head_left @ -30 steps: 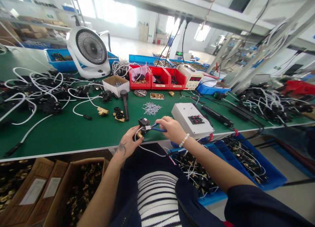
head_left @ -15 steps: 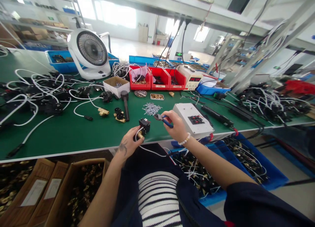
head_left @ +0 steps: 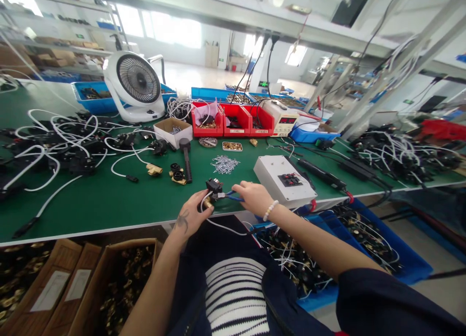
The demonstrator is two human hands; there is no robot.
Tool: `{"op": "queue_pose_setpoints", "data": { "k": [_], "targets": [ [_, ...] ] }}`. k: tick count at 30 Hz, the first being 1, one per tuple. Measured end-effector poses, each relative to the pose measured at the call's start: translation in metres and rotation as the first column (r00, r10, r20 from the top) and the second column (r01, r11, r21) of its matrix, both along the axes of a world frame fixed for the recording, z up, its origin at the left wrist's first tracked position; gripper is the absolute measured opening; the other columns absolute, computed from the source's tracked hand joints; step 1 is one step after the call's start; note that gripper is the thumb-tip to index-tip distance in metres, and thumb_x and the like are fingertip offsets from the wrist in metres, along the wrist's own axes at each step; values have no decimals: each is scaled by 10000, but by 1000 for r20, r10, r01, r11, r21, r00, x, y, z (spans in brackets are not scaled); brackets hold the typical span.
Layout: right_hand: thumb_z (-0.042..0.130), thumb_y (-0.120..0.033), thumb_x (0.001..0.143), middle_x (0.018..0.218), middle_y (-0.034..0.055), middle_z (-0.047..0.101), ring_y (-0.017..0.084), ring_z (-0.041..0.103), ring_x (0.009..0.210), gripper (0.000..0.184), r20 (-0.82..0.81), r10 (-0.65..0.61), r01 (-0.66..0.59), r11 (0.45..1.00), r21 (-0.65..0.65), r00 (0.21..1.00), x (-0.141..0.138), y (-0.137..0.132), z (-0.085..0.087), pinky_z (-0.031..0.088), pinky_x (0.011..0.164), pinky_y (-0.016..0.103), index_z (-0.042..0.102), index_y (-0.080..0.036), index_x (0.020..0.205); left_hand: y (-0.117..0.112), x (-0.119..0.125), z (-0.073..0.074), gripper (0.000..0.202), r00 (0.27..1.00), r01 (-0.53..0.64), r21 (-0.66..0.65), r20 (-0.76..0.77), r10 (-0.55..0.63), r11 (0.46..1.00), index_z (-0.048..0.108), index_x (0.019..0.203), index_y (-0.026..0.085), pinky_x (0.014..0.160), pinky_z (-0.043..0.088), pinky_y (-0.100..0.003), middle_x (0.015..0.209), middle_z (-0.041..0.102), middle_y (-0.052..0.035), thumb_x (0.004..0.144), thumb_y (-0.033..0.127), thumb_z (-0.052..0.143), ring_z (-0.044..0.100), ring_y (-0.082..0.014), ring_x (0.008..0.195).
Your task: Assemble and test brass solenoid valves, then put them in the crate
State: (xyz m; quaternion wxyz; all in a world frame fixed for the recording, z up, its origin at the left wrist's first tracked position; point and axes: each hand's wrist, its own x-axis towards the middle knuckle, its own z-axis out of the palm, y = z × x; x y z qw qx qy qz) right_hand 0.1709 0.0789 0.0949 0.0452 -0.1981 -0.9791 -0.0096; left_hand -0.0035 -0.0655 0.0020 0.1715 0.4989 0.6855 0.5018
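Note:
My left hand [head_left: 194, 212] is closed around a black valve coil unit with a brass body [head_left: 214, 185], from which a white cable [head_left: 225, 226] hangs over the bench edge. In my right hand [head_left: 254, 197] are blue-handled pliers [head_left: 233, 195]. Their jaws meet the right side of the black unit; what lies between them is too small to make out. Behind the unit lies a heap of small silvery pins [head_left: 224, 164] on the green bench. To its left are a black screwdriver-like rod [head_left: 186, 160] and black-and-brass fittings [head_left: 177, 173].
A grey box with black terminals [head_left: 286, 179] stands right of my hands. Red bins [head_left: 236, 127], a white carton [head_left: 173, 134], a fan [head_left: 134, 86] and a power supply [head_left: 282, 120] line the back. Cabled units [head_left: 69, 146] cover the left. Blue crates [head_left: 316, 297] sit below the bench.
My right hand has moved down and left, bringing the pliers from above the bench onto the black unit. My left hand keeps its hold, almost unmoved.

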Motion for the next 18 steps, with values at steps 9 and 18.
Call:
{"op": "queue_pose_setpoints", "data": {
  "k": [9, 18],
  "targets": [
    [596, -126, 828, 913, 77, 657, 229, 625, 813, 278, 65, -8, 9, 1000, -14, 998, -5, -4, 5, 423, 682, 282, 657, -210, 1086, 0, 0, 3, 525, 1000, 10, 0, 11, -10, 1000, 632, 1263, 174, 1092, 460, -421, 1293, 641, -113, 761, 328, 654, 609, -262, 1208],
    [584, -105, 833, 928, 86, 656, 231, 624, 836, 277, 46, -20, 21, 999, -25, 999, -4, -3, -1, 421, 700, 282, 659, -204, 1081, 1, -1, 3, 550, 998, 19, -19, 59, -18, 1000, 630, 1271, 191, 1090, 460, -423, 1322, 634, -99, 745, 349, 657, 598, -261, 1225]
  ]
}}
